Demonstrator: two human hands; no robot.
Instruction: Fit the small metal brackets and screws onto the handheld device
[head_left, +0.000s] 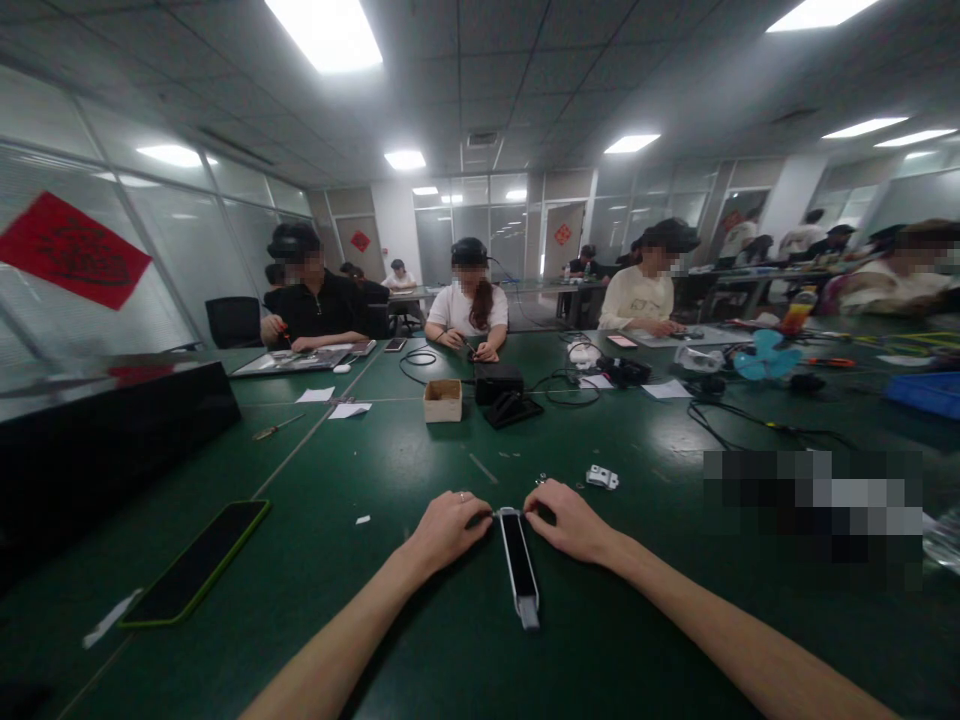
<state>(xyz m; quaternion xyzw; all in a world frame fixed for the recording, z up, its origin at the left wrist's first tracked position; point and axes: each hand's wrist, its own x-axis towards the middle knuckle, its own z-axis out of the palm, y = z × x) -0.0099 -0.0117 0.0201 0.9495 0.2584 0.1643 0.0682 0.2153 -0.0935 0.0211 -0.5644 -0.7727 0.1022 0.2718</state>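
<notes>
A slim device with a white frame, a long black face and a grey near end lies on the green table in front of me. My left hand is closed in a pinch at the left of its far end. On the opposite side, my right hand pinches close to the right far corner. Whatever sits between the fingertips of either hand is too small to make out. Just beyond my right fingers is a tiny metal piece. A white bracket-like part lies farther right.
A phone in a green case lies left, with a screwdriver beyond it. Ahead stand a small open box and a black box. Cables, a blue fan and a blue tray are at right. Several people sit opposite.
</notes>
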